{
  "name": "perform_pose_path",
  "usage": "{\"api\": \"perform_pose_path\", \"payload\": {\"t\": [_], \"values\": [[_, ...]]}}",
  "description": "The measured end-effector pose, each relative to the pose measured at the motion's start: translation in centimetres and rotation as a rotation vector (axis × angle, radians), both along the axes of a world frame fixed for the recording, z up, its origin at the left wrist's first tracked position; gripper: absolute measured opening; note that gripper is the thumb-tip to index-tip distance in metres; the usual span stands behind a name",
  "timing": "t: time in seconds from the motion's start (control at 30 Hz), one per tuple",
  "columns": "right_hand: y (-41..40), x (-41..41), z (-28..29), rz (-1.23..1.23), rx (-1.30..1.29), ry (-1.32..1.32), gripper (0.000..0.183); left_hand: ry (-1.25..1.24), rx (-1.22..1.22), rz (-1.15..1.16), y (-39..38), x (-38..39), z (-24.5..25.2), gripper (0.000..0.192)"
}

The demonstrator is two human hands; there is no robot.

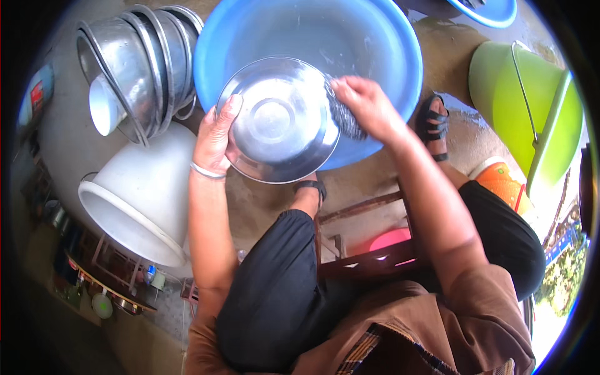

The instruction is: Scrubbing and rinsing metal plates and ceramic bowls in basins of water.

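Tilted above the front part of a large blue plastic basin is a shiny round metal dish, its underside with a ring facing me. My left hand grips the dish's left rim, thumb on the surface. A band sits on that wrist. My right hand pinches a dark, stringy scrubber, which looks like metal mesh and lies at the dish's right rim. Some of the scrubber is blurred, and the fingertips are partly hidden behind it. The inner face of the dish is out of sight.
Several large metal pots lie on their sides at the upper left, with a white container at their mouth. Below them lies a white bucket. A green bucket and an orange container are at the right. The floor looks wet.
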State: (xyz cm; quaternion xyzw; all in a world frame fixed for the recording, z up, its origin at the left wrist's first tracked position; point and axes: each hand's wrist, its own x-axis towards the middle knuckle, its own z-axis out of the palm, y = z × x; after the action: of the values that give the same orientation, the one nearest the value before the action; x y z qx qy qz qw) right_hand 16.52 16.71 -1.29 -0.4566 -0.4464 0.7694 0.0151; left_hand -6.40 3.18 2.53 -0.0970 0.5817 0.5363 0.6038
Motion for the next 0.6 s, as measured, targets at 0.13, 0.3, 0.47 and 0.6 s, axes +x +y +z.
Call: {"api": "perform_pose_path", "payload": {"t": [0.13,0.3,0.47,0.6], "values": [[5.7,-2.3,-2.3,0.353,-0.099,0.103,0.038,-0.007,-0.043,-0.232,0.7,-0.1,0.2,0.035],[6.9,-3.8,-2.3,0.389,-0.174,0.135,0.040,-0.074,0.013,-0.173,1.5,0.7,-0.2,0.034],[2.8,-0.1,-2.9,0.088,-0.030,0.023,0.047,0.037,-0.001,0.102,2.6,1.7,-0.9,0.041],[-4.0,-0.8,-1.4,-0.382,0.127,-0.107,0.033,0.228,-0.008,0.207,2.5,2.4,-2.7,0.046]]}}
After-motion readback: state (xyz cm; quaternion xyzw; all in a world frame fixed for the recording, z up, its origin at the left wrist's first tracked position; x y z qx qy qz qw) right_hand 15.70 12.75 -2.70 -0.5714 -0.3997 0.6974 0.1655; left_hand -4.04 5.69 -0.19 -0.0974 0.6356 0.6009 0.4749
